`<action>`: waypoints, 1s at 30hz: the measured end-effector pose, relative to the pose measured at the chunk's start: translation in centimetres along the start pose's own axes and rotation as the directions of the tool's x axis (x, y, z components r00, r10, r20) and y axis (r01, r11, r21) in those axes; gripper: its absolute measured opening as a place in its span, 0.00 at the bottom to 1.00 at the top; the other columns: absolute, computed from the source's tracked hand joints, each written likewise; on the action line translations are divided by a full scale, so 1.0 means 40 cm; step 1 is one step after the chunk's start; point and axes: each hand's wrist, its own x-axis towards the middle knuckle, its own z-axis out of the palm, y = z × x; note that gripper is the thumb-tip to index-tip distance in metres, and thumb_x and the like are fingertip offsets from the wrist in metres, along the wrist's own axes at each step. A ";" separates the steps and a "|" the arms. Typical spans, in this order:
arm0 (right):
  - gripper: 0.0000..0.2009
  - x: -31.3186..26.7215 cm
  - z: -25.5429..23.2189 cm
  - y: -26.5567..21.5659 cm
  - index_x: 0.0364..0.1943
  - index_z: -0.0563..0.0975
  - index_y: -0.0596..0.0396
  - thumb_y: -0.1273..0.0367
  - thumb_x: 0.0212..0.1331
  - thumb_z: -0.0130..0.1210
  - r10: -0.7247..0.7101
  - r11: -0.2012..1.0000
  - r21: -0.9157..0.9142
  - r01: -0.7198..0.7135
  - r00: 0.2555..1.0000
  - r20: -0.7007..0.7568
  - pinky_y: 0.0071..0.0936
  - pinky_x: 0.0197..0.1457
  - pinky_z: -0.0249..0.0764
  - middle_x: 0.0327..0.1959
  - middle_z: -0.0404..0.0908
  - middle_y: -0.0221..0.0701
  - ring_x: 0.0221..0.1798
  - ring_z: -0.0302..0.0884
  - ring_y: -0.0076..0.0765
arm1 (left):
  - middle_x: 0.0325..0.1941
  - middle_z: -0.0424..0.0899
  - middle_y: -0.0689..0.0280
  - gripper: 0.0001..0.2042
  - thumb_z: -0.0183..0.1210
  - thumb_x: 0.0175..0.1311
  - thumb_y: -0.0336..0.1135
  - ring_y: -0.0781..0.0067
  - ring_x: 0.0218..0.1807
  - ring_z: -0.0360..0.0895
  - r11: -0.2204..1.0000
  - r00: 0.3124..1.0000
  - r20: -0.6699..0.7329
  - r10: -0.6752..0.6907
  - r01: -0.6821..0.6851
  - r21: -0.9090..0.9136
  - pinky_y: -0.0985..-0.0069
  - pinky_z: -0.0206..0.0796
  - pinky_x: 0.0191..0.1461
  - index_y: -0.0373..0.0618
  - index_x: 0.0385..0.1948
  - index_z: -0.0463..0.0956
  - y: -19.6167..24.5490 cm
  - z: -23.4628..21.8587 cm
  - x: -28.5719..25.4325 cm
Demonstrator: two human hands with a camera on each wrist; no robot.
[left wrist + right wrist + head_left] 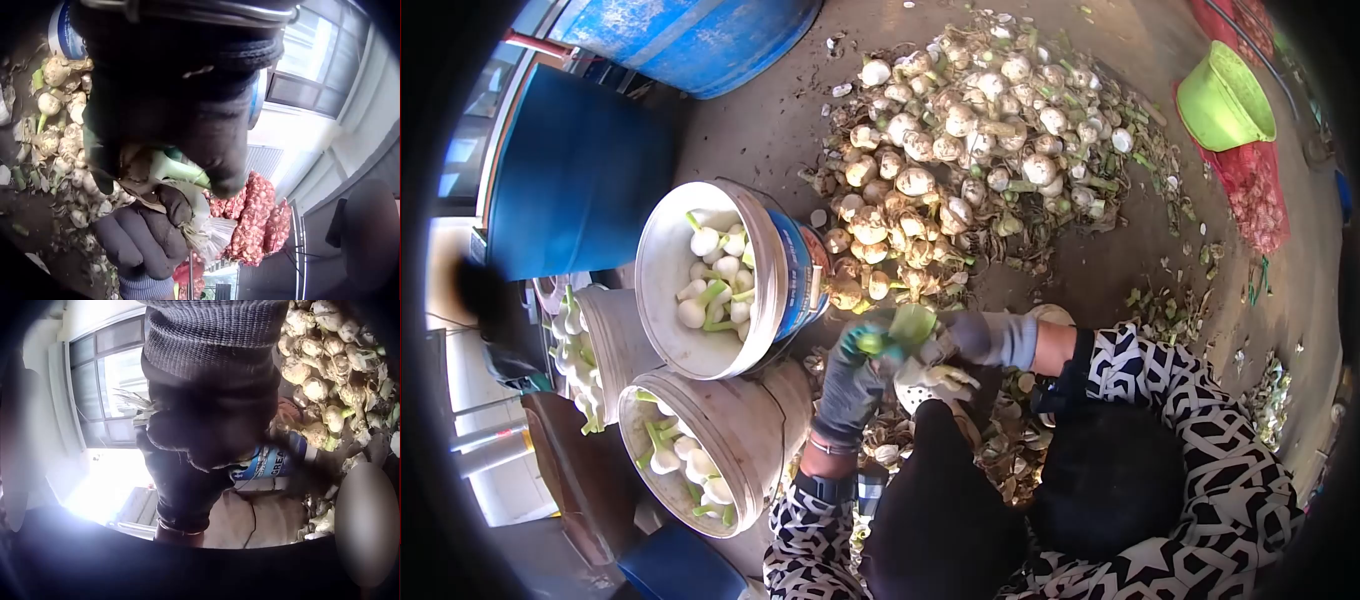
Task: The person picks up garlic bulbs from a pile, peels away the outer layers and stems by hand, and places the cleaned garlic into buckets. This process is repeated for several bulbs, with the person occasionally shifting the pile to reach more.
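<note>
Both hands wear dark grey gloves and meet at one garlic bulb in front of the person. In the head view the left hand point(850, 390) comes up from below and the right hand point(995, 340) reaches in from the right. Seen from the left wrist, the left hand point(187, 119) grips the green stem point(178, 169). The right hand point(140, 237) curls its fingers around the garlic bulb point(203, 209), whose pale roots fan outward. Dry skin hangs between the hands. From the right wrist, the right hand point(212, 406) mostly hides the bulb, with root strands sticking out at its left.
A large heap of untrimmed garlic point(970, 140) lies ahead on the floor. At the left, a white bucket point(665, 325) and another bucket point(750, 430) hold cleaned bulbs. Blue barrels point(570, 180) stand behind them. A lime-green tub point(1225, 100) sits at far right.
</note>
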 end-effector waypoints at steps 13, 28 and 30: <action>0.23 -0.129 0.068 -0.055 0.48 0.80 0.49 0.54 0.49 0.58 0.712 -0.391 -0.902 -0.186 0.560 -0.424 0.43 0.48 0.75 0.43 0.83 0.43 0.45 0.81 0.48 | 0.66 0.66 0.48 0.25 0.56 0.65 0.54 0.51 0.69 0.63 0.923 0.990 0.136 -0.027 0.077 -0.377 0.50 0.56 0.70 0.42 0.52 0.73 0.016 0.032 0.020; 0.15 -0.094 0.107 -0.184 0.47 0.78 0.56 0.64 0.60 0.60 -0.085 0.972 -0.223 0.079 0.996 -0.018 0.23 0.47 0.73 0.38 0.83 0.31 0.40 0.77 0.25 | 0.64 0.68 0.54 0.40 0.55 0.61 0.64 0.56 0.63 0.69 0.906 0.982 -0.183 -0.048 -0.035 -0.423 0.53 0.63 0.66 0.47 0.68 0.55 0.046 0.006 0.032; 0.20 -0.119 0.054 -0.224 0.50 0.73 0.61 0.58 0.63 0.57 -0.073 0.961 0.277 0.013 0.976 0.207 0.27 0.31 0.77 0.36 0.83 0.35 0.27 0.80 0.30 | 0.57 0.74 0.55 0.31 0.55 0.64 0.58 0.53 0.56 0.74 0.834 0.960 -0.261 -0.107 -0.057 -0.549 0.53 0.69 0.58 0.51 0.63 0.63 0.064 0.004 0.013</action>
